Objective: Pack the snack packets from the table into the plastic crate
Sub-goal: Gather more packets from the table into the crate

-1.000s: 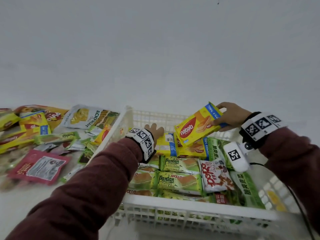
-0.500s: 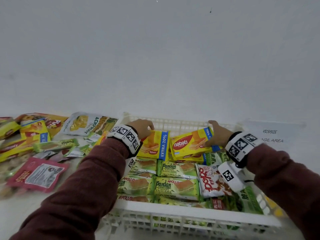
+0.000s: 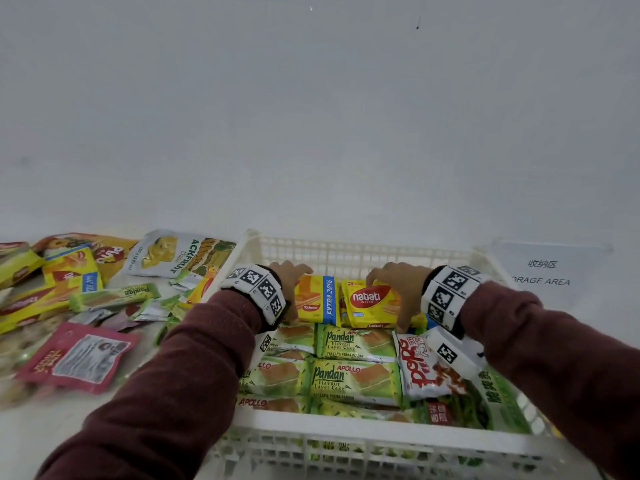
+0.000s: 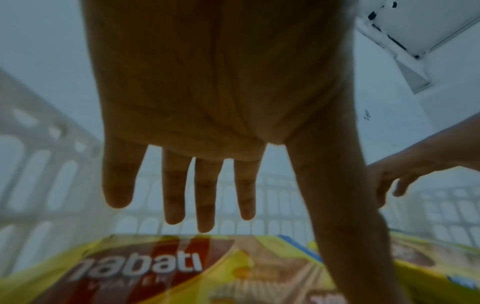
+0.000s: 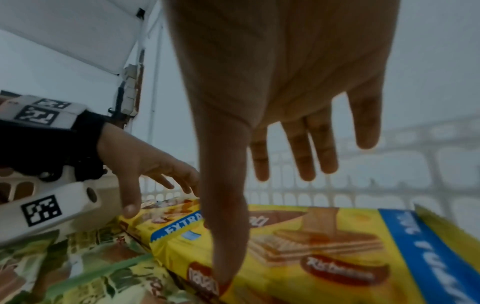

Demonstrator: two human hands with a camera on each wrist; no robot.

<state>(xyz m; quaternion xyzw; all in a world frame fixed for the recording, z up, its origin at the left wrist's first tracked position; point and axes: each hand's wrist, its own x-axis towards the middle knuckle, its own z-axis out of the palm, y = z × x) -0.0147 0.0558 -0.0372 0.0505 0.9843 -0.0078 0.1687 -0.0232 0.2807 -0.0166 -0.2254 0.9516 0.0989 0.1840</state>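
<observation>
right hand (image 3: 398,289), fingers spread, presses the nabati packet (image 3: 372,303); left hand (image 3: 291,275) open.

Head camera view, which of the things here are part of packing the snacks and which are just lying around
Part of the job:
- white plastic crate
- yellow Nabati wafer pack under the right hand
- yellow wafer pack by the left hand
- Pandan cake packs already in the crate
- loose jackfruit chips bag on the table

Just lying about:
- storage area sign

Head view high, angled down over white crate (image 3: 363,252); wrist views close under palms, blurry, probably sharing its far wall.
</observation>
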